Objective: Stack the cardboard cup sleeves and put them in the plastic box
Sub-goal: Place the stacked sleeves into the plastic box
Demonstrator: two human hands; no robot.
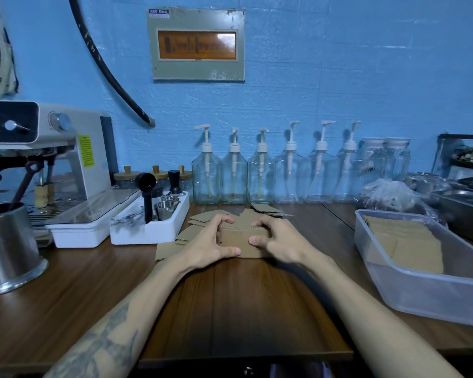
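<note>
Both hands clamp one stack of cardboard sleeves [239, 242] standing on edge on the wooden table [230, 304]: left hand [212, 245] curled round its left end, right hand [275, 242] round its right end, thumbs on the near face. Loose sleeves [202, 217] lie just beyond and left of the grip. Plastic box [410, 285], holding flat sleeves, sits well right of it.

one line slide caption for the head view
Both hands grip a stack of cardboard sleeves beside the part-filled plastic box.
</note>
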